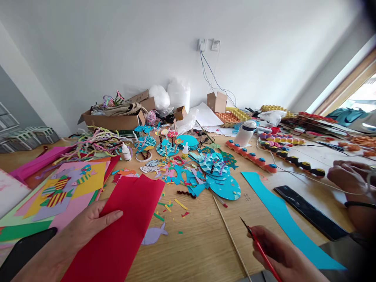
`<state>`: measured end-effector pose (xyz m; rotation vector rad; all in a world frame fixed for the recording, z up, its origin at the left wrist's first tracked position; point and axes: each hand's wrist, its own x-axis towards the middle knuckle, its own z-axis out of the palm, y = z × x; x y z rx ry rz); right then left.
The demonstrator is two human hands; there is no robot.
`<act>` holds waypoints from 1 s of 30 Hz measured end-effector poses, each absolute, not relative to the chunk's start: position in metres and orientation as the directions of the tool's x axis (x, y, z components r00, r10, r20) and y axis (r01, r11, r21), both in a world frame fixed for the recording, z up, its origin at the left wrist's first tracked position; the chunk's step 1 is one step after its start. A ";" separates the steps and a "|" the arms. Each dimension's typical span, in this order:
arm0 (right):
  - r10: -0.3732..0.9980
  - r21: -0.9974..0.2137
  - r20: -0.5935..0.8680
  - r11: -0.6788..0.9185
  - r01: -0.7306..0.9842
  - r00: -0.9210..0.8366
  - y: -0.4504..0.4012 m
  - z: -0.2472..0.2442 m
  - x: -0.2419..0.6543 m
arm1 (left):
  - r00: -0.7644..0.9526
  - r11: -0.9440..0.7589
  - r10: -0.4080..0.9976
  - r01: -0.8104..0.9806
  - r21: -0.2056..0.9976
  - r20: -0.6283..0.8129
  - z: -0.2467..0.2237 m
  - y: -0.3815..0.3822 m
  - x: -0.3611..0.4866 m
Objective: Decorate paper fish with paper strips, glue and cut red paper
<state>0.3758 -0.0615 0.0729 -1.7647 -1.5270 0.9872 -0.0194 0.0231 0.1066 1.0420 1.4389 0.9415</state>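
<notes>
My left hand (91,219) grips a sheet of red paper (126,211), its thumb lying on top; the far edge of the sheet is uneven, with a small notch. In my right hand (279,250) are what look like red-handled scissors (258,246), seen edge-on, with the dark tip pointing away from me. Between the hands lie a purple paper fish (154,234), small coloured scraps (180,203) and a thin wooden stick (229,227). A curved blue paper piece (282,211) lies to the right of the scissors.
Coloured sheets with striped paper fish (61,192) lie left, near a dark phone (26,250). Glue bottles (126,152), blue paper crafts (214,168) and a cardboard box (114,119) stand farther back. At right are another phone (308,211) and another person's hands (349,176).
</notes>
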 end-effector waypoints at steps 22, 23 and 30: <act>0.992 -0.790 -0.091 -0.125 -0.600 -0.087 0.004 0.082 0.185 | 0.213 0.150 0.956 0.243 0.958 -0.204 0.113 0.016 0.014; 0.994 -0.806 -0.107 -0.106 -0.583 -0.034 0.006 0.081 0.188 | 0.222 0.109 0.959 0.272 0.956 -0.173 0.112 0.017 0.013; 0.988 -0.868 -0.096 -0.025 -0.495 0.118 0.021 0.086 0.206 | 0.244 0.087 0.952 0.365 0.927 -0.185 0.110 0.020 0.006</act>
